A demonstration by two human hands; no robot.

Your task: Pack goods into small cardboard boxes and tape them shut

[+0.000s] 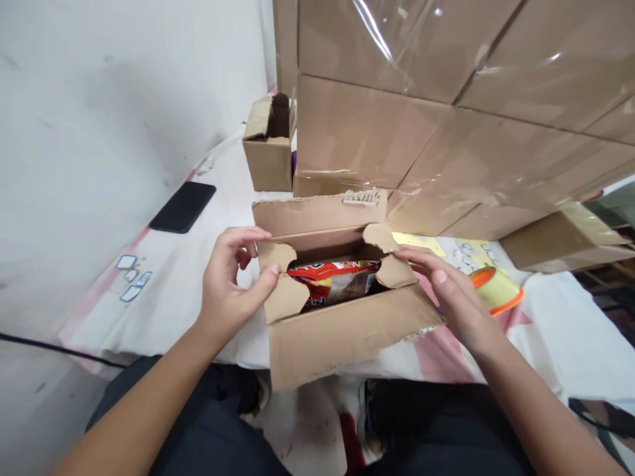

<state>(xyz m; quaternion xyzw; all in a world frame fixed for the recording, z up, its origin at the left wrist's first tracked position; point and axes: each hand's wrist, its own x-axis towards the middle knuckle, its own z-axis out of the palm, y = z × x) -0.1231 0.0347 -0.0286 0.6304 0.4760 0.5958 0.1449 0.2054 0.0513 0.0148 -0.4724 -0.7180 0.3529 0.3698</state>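
Note:
A small brown cardboard box (pixel 342 330) sits in front of me on a white and pink cloth, its top flaps partly folded in. Inside it lies a red and orange snack packet (pixel 337 281). My left hand (pixel 231 281) grips the box's left side, thumb pressing the left inner flap (pixel 280 297) down. My right hand (pixel 446 294) lies against the right side, fingers stretched out and touching the right inner flap (pixel 394 268).
A stack of large cardboard boxes wrapped in clear film (pixel 446 112) rises behind. A small open box (pixel 270 145) stands at the back left. A black phone (pixel 182 206) lies on the cloth at left. An orange-rimmed yellow object (pixel 499 291) sits beside my right hand.

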